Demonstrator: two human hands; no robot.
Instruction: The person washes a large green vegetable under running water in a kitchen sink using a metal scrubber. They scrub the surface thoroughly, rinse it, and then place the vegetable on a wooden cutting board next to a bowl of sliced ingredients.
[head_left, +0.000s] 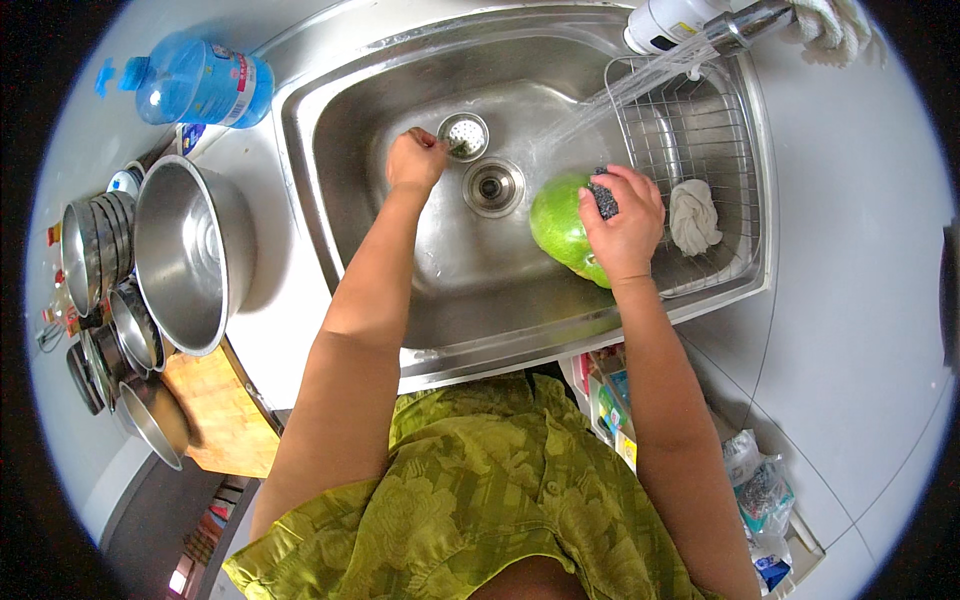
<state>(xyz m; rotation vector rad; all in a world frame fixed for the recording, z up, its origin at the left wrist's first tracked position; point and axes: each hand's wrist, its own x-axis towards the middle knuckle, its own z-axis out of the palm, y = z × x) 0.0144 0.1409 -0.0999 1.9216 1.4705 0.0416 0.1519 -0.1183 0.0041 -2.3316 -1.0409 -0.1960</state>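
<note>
My right hand (626, 221) presses a dark metal-wool scrubber (603, 196) against the side of a large, smooth green fruit (559, 221), possibly a pomelo. The fruit rests in the right part of a stainless steel sink (450, 251). Over to the left, my left hand (416, 159) has its fingers curled together at the edge of a round perforated drain strainer (466, 129). Dark green scraps lie at the strainer, close to those fingertips. Whether the fingers pinch anything is hidden. Just below the strainer is the uncovered drain (493, 187).
Water sprays from a metal faucet (750, 28) into the sink. A wire basket (697, 124) with a pale cloth (694, 217) hangs at the right. On the left stand a blue liquid bottle (199, 82), a large steel bowl (184, 255), stacked bowls (82, 259) and a wooden board (225, 412).
</note>
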